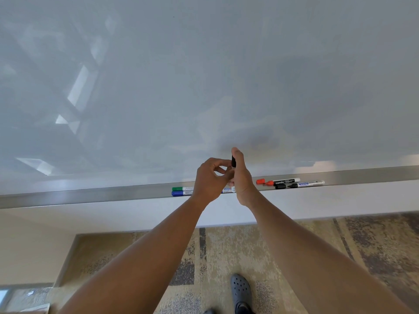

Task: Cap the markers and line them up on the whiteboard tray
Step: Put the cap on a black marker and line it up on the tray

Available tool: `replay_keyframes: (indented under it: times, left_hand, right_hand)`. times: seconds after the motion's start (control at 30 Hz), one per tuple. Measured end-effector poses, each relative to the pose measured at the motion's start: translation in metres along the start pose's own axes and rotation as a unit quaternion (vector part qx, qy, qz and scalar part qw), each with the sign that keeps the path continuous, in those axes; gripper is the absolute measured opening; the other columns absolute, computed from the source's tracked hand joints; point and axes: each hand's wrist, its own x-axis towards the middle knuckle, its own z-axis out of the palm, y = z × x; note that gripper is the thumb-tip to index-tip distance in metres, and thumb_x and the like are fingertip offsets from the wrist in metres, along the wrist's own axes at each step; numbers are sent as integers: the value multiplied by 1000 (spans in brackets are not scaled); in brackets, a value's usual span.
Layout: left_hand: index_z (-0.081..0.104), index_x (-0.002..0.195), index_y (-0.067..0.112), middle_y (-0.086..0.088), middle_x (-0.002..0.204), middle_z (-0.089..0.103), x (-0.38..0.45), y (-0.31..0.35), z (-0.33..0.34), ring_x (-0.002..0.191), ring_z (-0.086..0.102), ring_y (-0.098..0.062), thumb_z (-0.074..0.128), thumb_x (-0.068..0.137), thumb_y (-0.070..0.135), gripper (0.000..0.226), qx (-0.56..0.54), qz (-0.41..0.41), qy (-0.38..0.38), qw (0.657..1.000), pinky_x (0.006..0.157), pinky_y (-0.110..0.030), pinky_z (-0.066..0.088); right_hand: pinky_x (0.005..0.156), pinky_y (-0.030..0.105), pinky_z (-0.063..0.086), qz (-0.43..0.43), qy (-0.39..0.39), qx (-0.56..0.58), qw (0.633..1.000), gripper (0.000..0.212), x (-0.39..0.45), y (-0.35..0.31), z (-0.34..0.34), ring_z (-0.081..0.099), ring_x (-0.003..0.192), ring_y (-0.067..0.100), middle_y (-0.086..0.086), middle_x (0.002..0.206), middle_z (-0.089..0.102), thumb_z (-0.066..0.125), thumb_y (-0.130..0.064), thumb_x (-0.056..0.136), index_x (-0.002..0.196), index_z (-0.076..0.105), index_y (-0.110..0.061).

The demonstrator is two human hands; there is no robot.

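Note:
My right hand [242,177] grips a black marker [233,161] upright above the metal whiteboard tray [90,196]; only its black top shows past my thumb. My left hand [209,179] pinches at the marker's lower part, fingers curled. On the tray, left of my hands, lie a green-capped marker [182,188] and a blue-capped marker [181,193], side by side. Right of my hands lie a loose red cap [260,181], a marker with an orange-red end [283,182] and an uncapped black-tipped marker [303,184].
The glossy whiteboard [204,75] fills the upper view. Below the tray are a white wall strip and patterned carpet [226,257]. My dark clog shoe [241,291] stands on the carpet.

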Motion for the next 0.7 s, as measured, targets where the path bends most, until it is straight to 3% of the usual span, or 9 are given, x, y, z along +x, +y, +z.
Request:
replay_keyframes:
  times: [0.07, 0.17, 0.23, 0.27, 0.33, 0.4, 0.47, 0.57, 0.7]
  left_hand:
    - [68, 95, 38, 14, 100, 69, 1, -1, -2, 81, 67, -3, 76, 84, 23, 20, -6, -12, 5, 1000, 73, -16, 52]
    - [70, 99, 33, 15, 97, 70, 2, -5, -6, 81, 66, 0, 74, 85, 27, 16, -18, -36, 10, 999, 69, -7, 46]
    - [71, 99, 31, 15, 94, 72, 2, -12, -8, 81, 67, -2, 74, 85, 31, 14, -37, -61, 13, 997, 72, -10, 48]
    - [72, 100, 28, 12, 93, 74, 1, -17, -9, 82, 68, -5, 74, 85, 33, 16, -45, -75, 15, 996, 74, -16, 51]
    - [73, 104, 23, 7, 91, 75, 1, -27, -10, 82, 69, -9, 74, 84, 34, 23, -50, -99, 25, 993, 78, -24, 55]
    - [72, 105, 21, 6, 90, 75, 0, -35, -11, 83, 70, -9, 75, 83, 35, 26, -42, -113, 35, 992, 77, -24, 56]
    - [71, 103, 22, 7, 89, 74, 0, -42, -12, 83, 70, -8, 77, 82, 33, 24, -41, -121, 37, 991, 75, -21, 55]
    - [70, 101, 26, 11, 88, 74, 2, -49, -12, 82, 69, -5, 77, 82, 32, 21, -29, -132, 28, 990, 73, -18, 54]
    - [69, 105, 26, 11, 90, 73, 7, -57, -6, 82, 68, -4, 76, 83, 32, 24, -17, -144, 8, 989, 71, -16, 51]
  right_hand:
    - [78, 29, 46, -4, -13, -18, 1000, 49, 2, 0, -1, 59, 80, 14, -10, 68, 62, 39, -75, 83, 74, 63, -33]
    - [67, 22, 34, -2, -52, -49, 997, 53, 4, 0, -4, 43, 58, 2, -20, 42, 50, 29, -76, 85, 59, 58, -40]
    - [74, 26, 31, 5, -69, -86, 994, 64, 8, 3, -7, 43, 62, 3, -19, 50, 52, 23, -71, 90, 45, 55, -38]
    - [78, 29, 31, 1, -74, -107, 991, 64, 11, 5, -10, 45, 67, 6, -15, 59, 54, 23, -68, 92, 48, 56, -36]
    - [81, 30, 34, 11, -71, -140, 988, 51, 16, 8, -19, 48, 75, 9, -5, 76, 56, 29, -58, 97, 73, 61, -27]
    - [74, 22, 40, 18, -54, -174, 983, 28, 21, 11, -28, 51, 82, 9, -8, 84, 56, 40, -37, 99, 95, 59, -18]
    - [62, 18, 38, 6, -47, -223, 974, 14, 25, 13, -36, 51, 80, 12, -8, 83, 55, 48, -20, 94, 101, 60, -16]
    - [51, 23, 35, -31, -47, -316, 947, 25, 30, 18, -43, 47, 64, 13, -1, 80, 55, 47, -7, 89, 107, 63, -14]
    - [48, 12, 35, -90, -41, -400, 911, 32, 43, 26, -55, 50, 70, 12, 0, 95, 55, 45, -4, 89, 112, 65, -12]
